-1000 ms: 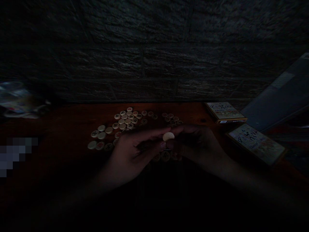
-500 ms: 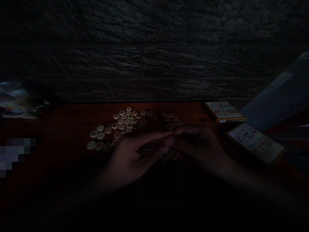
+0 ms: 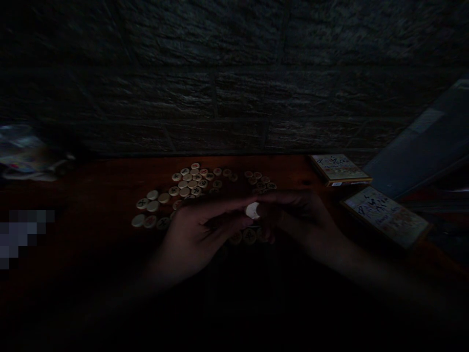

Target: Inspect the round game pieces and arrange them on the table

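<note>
Disc (image 3: 252,210): we have one pale round piece up between both hands, above the tabletop (image 3: 110,188); half a second ago our right thumb covered its face, and now that face shows, bright, with faint uneven lines.
Left hand (image 3: 194,234): our fingers are closed on the disc, running along its upper edge, the thumb beneath.
Right hand (image 3: 306,212): our fingers pinch it from the other side, the thumb now drawn back to the disc's right edge.
Loose pieces (image 3: 184,192): we see thick, pale rounds lying flat, some plain, others marked in red or black; their scatter looks much as it did, some partly hidden by our hands.
Surface: reddish-brown, like wood, sinking into shadow near us.
Boxes (image 3: 342,168): two, flat and rectangular, with printed lids, unmoved on our right.
Wall (image 3: 234,93): coarse, ridged, stone-like blocks in courses.
Panel (image 3: 421,142): smooth-looking, blue-grey, slanting beyond the boxes.
</note>
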Motion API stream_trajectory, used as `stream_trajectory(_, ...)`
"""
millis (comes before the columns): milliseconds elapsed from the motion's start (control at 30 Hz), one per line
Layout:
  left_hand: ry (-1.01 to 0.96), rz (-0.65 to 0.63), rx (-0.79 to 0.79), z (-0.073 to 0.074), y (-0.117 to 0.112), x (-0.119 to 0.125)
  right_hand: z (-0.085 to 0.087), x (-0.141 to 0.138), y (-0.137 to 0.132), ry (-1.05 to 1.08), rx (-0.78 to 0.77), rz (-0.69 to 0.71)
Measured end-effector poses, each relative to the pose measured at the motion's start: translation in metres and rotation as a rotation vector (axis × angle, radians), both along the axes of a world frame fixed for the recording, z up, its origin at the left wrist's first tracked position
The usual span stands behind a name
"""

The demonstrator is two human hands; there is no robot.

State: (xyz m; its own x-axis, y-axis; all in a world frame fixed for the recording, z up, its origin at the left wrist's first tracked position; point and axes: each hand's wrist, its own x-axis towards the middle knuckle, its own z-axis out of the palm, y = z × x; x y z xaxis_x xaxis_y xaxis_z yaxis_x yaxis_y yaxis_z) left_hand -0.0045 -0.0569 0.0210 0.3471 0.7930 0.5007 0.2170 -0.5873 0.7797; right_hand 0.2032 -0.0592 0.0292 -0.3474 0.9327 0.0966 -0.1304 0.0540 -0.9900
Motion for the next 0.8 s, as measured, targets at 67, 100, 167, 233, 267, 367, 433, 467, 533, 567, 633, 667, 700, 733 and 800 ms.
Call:
stream_trajectory(67,-0.009,-0.005,0.013,0.001,-0.0002,0.001,-0.0011,-0.0001,0.0003,0.005,-0.005,0.004)
stream_trajectory(100,-0.009,-0.009,0.021,0.0017,-0.0004,0.0016,-0.0016,-0.0001,0.0005,0.006,-0.006,0.009)
stream_trajectory(167,-0.004,-0.008,0.041,0.0032,-0.0006,0.0024,-0.0025,-0.0002,0.001,0.007,-0.001,0.01)
stream_trajectory(233,0.013,-0.003,0.06,0.004,-0.0008,0.0027,-0.0031,-0.0005,0.0016,0.005,0.001,0.005)
stream_trajectory(267,0.021,-0.002,0.071,0.004,-0.0009,0.0026,-0.0034,-0.0007,0.0018,0.004,-0.001,0.003)
stream_trajectory(367,0.05,-0.01,0.098,0.0025,-0.001,0.0017,-0.0037,-0.0008,0.0019,-0.005,-0.001,0.0)
stream_trajectory(433,0.062,-0.015,0.104,0.001,-0.0011,0.0008,-0.0035,-0.0005,0.0017,-0.019,0.004,0.0)
stream_trajectory(467,0.068,-0.017,0.101,0.0004,-0.0012,0.0004,-0.0033,-0.0003,0.0016,-0.02,0.005,0.0)
stream_trajectory(533,0.074,-0.015,0.095,-0.0002,-0.0014,-0.0003,-0.003,-0.0002,0.0014,-0.019,-0.004,0.001)
stream_trajectory(567,0.076,-0.011,0.093,-0.0002,-0.0014,-0.0005,-0.0029,-0.0003,0.0014,-0.018,-0.011,0.0)
stream_trajectory(633,0.078,0.0,0.091,0.0005,-0.0015,-0.0007,-0.0028,-0.0007,0.0013,-0.021,-0.022,0.0)
stream_trajectory(667,0.077,0.006,0.092,0.0011,-0.0015,-0.0008,-0.0028,-0.0009,0.0011,-0.024,-0.025,0.005)
stream_trajectory(700,0.076,0.011,0.093,0.0017,-0.0014,-0.0008,-0.0029,-0.0012,0.001,-0.025,-0.026,0.011)
stream_trajectory(733,0.076,0.014,0.093,0.0023,-0.0014,-0.0008,-0.003,-0.0013,0.0008,-0.02,-0.026,0.015)
stream_trajectory(800,0.081,0.022,0.094,0.003,-0.0012,-0.0012,-0.0029,-0.0015,0.0006,-0.01,-0.024,0.022)
